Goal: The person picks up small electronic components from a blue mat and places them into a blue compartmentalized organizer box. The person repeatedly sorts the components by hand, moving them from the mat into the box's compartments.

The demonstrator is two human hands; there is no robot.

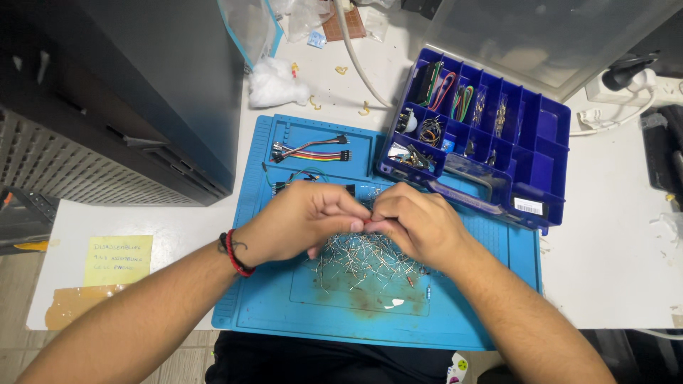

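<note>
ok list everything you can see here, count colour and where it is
work mat: one, blue, middle of the white table
small metal leaded parts: a pile, too many to count, silvery, on the mat under both hands
jumper wire ribbon: one bundle, multicoloured, in the mat's top tray
compartment box: one, dark blue, lid open, right of the mat's top edge, with wires and small parts inside
black case: one, large, top left
sticky note: one, yellow, left table edge
white wad: one, above the mat
power strip: one, white, top right
left hand: grip pinching together with the right, red and black wristband
right hand: fingertips meet the left's above the pile
</note>
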